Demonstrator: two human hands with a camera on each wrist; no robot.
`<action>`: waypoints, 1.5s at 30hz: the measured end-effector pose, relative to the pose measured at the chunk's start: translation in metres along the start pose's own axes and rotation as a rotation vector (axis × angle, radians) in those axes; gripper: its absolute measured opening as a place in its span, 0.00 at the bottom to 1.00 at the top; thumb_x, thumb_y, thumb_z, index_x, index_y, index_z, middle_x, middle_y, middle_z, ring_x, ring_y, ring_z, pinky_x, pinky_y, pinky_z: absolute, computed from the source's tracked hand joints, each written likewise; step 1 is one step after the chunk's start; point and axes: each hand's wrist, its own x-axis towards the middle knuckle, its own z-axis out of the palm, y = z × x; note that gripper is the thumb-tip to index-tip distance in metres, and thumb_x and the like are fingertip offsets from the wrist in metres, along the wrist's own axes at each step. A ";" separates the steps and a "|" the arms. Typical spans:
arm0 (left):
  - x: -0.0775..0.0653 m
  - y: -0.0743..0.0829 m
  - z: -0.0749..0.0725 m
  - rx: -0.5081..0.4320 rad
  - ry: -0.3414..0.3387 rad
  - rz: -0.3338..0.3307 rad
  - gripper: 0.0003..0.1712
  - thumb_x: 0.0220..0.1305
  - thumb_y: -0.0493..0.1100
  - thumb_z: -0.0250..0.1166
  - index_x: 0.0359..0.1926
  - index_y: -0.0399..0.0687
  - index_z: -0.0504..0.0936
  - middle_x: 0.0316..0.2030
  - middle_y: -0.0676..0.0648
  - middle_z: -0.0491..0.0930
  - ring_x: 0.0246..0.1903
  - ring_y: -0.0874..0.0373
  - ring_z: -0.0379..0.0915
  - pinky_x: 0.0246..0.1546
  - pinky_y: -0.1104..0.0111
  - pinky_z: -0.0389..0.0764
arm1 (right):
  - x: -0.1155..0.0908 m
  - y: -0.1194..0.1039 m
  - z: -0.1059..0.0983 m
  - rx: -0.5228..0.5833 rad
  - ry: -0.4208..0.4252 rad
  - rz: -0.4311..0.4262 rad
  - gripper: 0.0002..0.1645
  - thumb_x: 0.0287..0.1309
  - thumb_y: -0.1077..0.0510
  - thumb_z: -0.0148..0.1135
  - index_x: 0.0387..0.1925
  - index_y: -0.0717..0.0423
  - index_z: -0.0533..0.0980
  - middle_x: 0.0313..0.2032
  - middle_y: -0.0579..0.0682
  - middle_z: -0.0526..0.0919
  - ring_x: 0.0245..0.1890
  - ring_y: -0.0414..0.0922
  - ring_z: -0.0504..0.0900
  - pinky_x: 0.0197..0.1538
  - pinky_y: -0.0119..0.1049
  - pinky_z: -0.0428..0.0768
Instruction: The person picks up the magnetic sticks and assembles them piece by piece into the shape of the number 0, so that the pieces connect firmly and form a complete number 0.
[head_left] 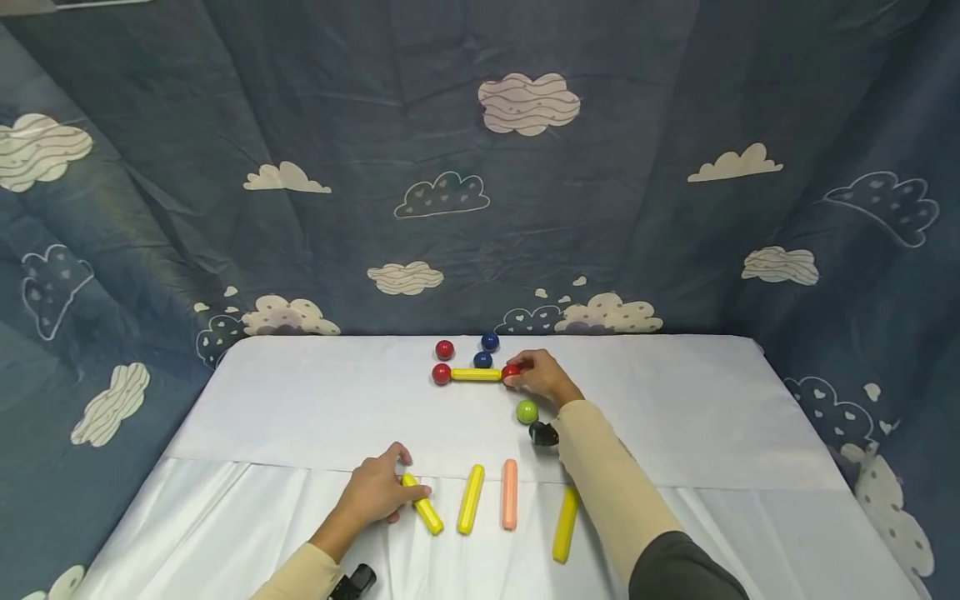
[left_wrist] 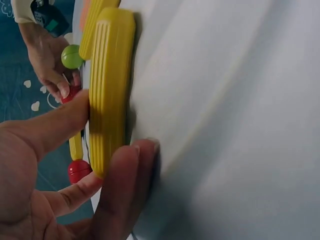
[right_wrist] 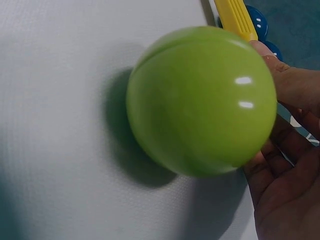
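Note:
My left hand grips a ridged yellow stick near the front of the table, thumb on one side and fingertips round its end. In the left wrist view, that stick lies slanted close to the white cloth. Farther back, my right hand holds a red ball between thumb and fingers, at the right end of another yellow stick. A second red ball sits at this stick's left end. In the right wrist view, a green ball covers much of my right hand's fingers.
Behind the joined stick are another red ball and two blue balls. Between my arms lie a yellow stick and a salmon-pink stick; one more yellow stick lies beside my right sleeve. A dark cloud-print curtain hangs behind.

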 end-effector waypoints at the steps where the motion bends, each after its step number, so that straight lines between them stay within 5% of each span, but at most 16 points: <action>1: 0.000 0.001 0.001 -0.009 -0.003 0.003 0.26 0.52 0.51 0.74 0.44 0.45 0.72 0.14 0.51 0.73 0.09 0.63 0.66 0.13 0.72 0.66 | 0.000 0.000 -0.001 0.000 0.001 -0.003 0.23 0.52 0.62 0.71 0.51 0.63 0.77 0.45 0.58 0.81 0.46 0.51 0.77 0.54 0.45 0.73; 7: 0.004 0.003 0.004 -0.119 -0.043 0.022 0.20 0.52 0.41 0.74 0.42 0.44 0.73 0.23 0.49 0.72 0.15 0.61 0.70 0.17 0.70 0.72 | 0.001 0.002 -0.004 -0.009 0.015 -0.013 0.23 0.52 0.61 0.71 0.51 0.63 0.77 0.45 0.59 0.81 0.46 0.52 0.77 0.55 0.45 0.73; 18: 0.010 0.004 -0.002 -0.243 -0.017 0.063 0.16 0.49 0.30 0.67 0.43 0.37 0.79 0.29 0.48 0.75 0.25 0.58 0.71 0.25 0.67 0.75 | 0.001 0.001 -0.001 0.015 0.027 -0.008 0.22 0.53 0.62 0.70 0.50 0.63 0.78 0.44 0.57 0.81 0.45 0.50 0.77 0.52 0.44 0.73; 33: 0.055 -0.002 -0.013 -0.674 0.019 -0.154 0.20 0.65 0.38 0.61 0.55 0.31 0.77 0.48 0.40 0.81 0.39 0.58 0.78 0.38 0.65 0.81 | -0.001 -0.001 0.003 0.041 0.028 0.006 0.22 0.52 0.63 0.71 0.50 0.62 0.78 0.44 0.57 0.81 0.43 0.49 0.77 0.51 0.42 0.74; 45: 0.096 0.011 -0.012 -0.678 0.078 -0.193 0.20 0.62 0.41 0.65 0.54 0.37 0.81 0.46 0.43 0.82 0.33 0.61 0.77 0.33 0.69 0.80 | -0.001 0.000 0.005 0.038 0.042 0.019 0.22 0.51 0.64 0.71 0.50 0.63 0.78 0.42 0.56 0.81 0.42 0.49 0.77 0.50 0.42 0.74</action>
